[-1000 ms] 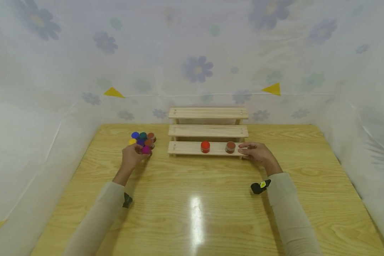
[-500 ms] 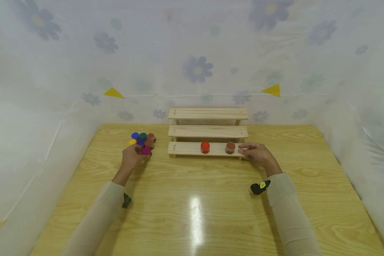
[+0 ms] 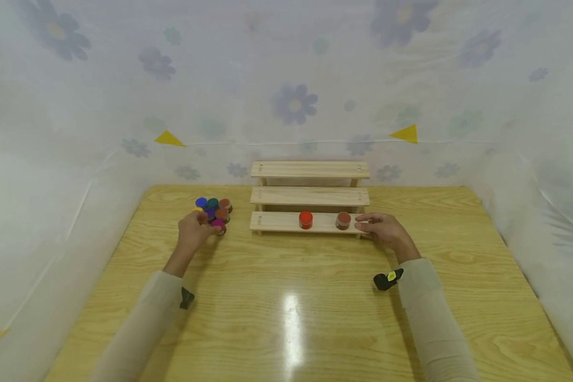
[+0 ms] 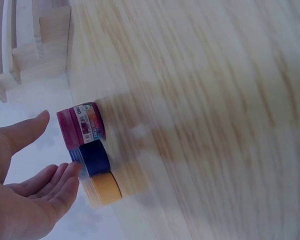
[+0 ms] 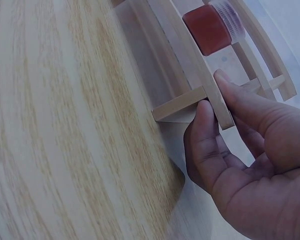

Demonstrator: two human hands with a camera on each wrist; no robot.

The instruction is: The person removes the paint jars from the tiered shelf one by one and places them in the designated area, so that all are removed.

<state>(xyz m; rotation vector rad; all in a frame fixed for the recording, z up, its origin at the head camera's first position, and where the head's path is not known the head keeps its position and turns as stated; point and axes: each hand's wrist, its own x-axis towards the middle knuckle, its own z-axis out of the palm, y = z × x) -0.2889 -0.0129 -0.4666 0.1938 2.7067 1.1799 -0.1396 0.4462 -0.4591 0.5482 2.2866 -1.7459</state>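
My left hand [image 3: 193, 229] is beside a group of small paint jars at the table's left. In the left wrist view its thumb and fingers are spread apart, behind a magenta paint jar [image 4: 85, 125], a dark blue jar [image 4: 94, 159] and a yellow jar [image 4: 106, 188]. The fingertips look close to the dark blue jar; contact is unclear. My right hand [image 3: 384, 229] pinches the right end of the bottom step of a three-tier wooden rack [image 3: 281, 222], thumb above and fingers below. On that step stand a red jar [image 3: 306, 219] and a brown jar [image 3: 343, 220].
Behind the magenta jar stand a blue jar [image 3: 201, 202], a green jar [image 3: 213, 203] and two brownish jars, one [image 3: 225, 205] at the back. The wooden table [image 3: 248, 307] ends at a flowered white sheet [image 3: 229, 90] hung behind it.
My left hand has shifted a little left, its fingers drawing away from the magenta jar, which stands slightly nearer. My right hand keeps its hold on the rack.
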